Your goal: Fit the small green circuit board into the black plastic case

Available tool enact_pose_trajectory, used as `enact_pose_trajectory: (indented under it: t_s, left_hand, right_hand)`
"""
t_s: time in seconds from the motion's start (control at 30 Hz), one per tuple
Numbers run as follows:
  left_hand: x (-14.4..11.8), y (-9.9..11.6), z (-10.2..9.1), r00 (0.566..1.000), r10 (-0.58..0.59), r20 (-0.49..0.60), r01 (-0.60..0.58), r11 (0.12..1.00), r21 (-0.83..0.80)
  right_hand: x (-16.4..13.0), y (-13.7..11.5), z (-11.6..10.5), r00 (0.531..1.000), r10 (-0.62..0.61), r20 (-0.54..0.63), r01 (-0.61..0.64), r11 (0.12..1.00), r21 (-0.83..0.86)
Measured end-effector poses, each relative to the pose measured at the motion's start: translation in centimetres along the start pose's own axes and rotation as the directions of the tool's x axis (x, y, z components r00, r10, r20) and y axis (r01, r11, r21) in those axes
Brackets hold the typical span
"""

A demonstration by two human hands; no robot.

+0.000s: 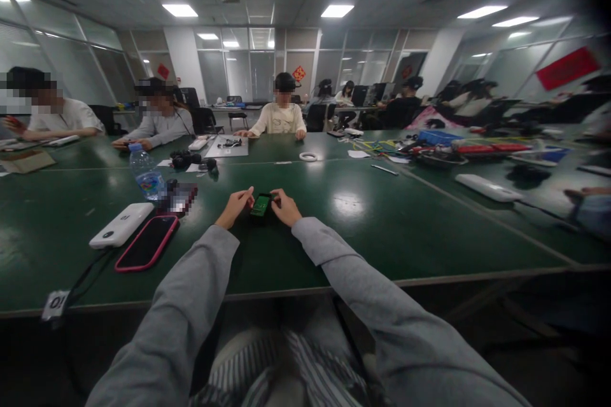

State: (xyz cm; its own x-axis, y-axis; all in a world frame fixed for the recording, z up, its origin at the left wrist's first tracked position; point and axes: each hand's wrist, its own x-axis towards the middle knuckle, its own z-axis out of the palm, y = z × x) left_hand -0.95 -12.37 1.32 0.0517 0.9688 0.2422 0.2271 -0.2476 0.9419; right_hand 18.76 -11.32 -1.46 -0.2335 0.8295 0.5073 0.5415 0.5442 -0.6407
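Between my two hands, a small black phone-like device [260, 205] with a green face is held just above the table or resting on it; I cannot tell which. My left hand [236, 206] is at its left edge, the fingers drawn together. On the other side, my right hand [285, 208] grips the right edge with bent fingers and thumb. To the left lie a phone in a pink case [147, 243], its screen dark, and a white power bank [121, 225] with a black cable. A second phone [179, 199], partly pixelated, lies behind them.
A water bottle [146, 172] stands at the left on the green table [382, 235]. Black gear [191, 160] and a tape-like white ring [308, 156] lie farther back. Cables and a blue tray [439, 137] are at right, near another white power bank [487, 187]. Several people sit around.
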Motion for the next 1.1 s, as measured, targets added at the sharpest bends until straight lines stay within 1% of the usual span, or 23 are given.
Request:
enact_pose_trajectory:
  t_s: [0.07, 0.17, 0.23, 0.33, 0.4, 0.5, 0.57, 0.67, 0.77, 0.8, 0.87, 0.9, 0.97, 1.03, 1.1]
  left_hand:
    - [-0.2, 0.5, 0.2, 0.999, 0.031, 0.032, -0.031, 1.0, 0.004]
    - [-0.3, 0.6, 0.3, 0.998, 0.028, 0.059, -0.028, 1.0, -0.002]
    - [-0.4, 0.5, 0.2, 0.995, 0.023, 0.095, -0.022, 1.0, -0.014]
    - [-0.4, 0.3, 0.3, 0.988, 0.067, 0.138, -0.067, 0.998, -0.007]
    - [-0.4, 0.2, 0.4, 0.987, 0.09, 0.136, -0.093, 0.996, 0.011]
    - [-0.5, 0.2, 0.5, 0.979, 0.113, 0.168, -0.118, 0.993, 0.021]
    - [-0.6, 0.3, 0.6, 0.971, 0.138, 0.197, -0.148, 0.988, 0.036]
    - [-0.4, 0.3, 0.5, 0.967, 0.162, 0.196, -0.181, 0.98, 0.081]
    - [0.4, -0.4, -0.3, 0.975, 0.146, 0.165, -0.165, 0.98, 0.107]
    - [0.7, -0.8, -0.7, 0.981, 0.143, 0.133, -0.158, 0.981, 0.11]
    - [1.4, -1.9, -1.6, 0.99, 0.136, 0.024, -0.138, 0.983, 0.124]
    - [1.7, -2.4, -2.1, 0.99, 0.133, -0.044, -0.126, 0.984, 0.122]
    - [2.0, -3.3, -2.8, 0.984, 0.112, -0.142, -0.097, 0.989, 0.108]
    - [2.2, -3.8, -3.1, 0.981, 0.094, -0.172, -0.081, 0.994, 0.08]
    - [2.3, -3.9, -3.1, 0.982, 0.099, -0.16, -0.09, 0.994, 0.061]
  right_hand:
    - [0.0, 0.0, 0.1, 1.0, -0.019, 0.011, 0.018, 0.999, 0.035]
    - [0.1, -0.1, 0.1, 0.999, -0.017, 0.043, 0.013, 0.995, 0.098]
    - [0.1, -0.2, 0.0, 0.997, -0.063, 0.052, 0.059, 0.994, 0.087]
    - [0.0, -0.5, -0.1, 0.978, -0.192, 0.082, 0.195, 0.98, -0.031]
    - [-0.2, -0.6, -0.1, 0.963, -0.225, 0.147, 0.242, 0.964, -0.11]
    - [-0.4, -0.8, 0.0, 0.96, -0.201, 0.197, 0.236, 0.956, -0.175]
    - [-0.5, -1.0, -0.1, 0.964, -0.186, 0.19, 0.226, 0.951, -0.211]
    - [-0.7, -1.6, -0.6, 0.969, -0.183, 0.164, 0.224, 0.933, -0.282]
    - [-0.7, -2.3, -1.3, 0.976, -0.189, 0.105, 0.214, 0.913, -0.348]
    - [-0.7, -2.5, -1.5, 0.979, -0.189, 0.074, 0.203, 0.91, -0.362]
    - [-0.7, -2.8, -1.8, 0.981, -0.193, 0.01, 0.183, 0.911, -0.37]
    - [-0.6, -2.9, -1.9, 0.98, -0.198, -0.014, 0.18, 0.914, -0.363]
    - [-0.6, -3.0, -2.0, 0.977, -0.212, -0.04, 0.186, 0.923, -0.338]
    - [-0.5, -3.1, -2.0, 0.974, -0.219, -0.051, 0.193, 0.932, -0.307]
    - [-0.5, -3.1, -2.0, 0.973, -0.222, -0.062, 0.196, 0.939, -0.284]
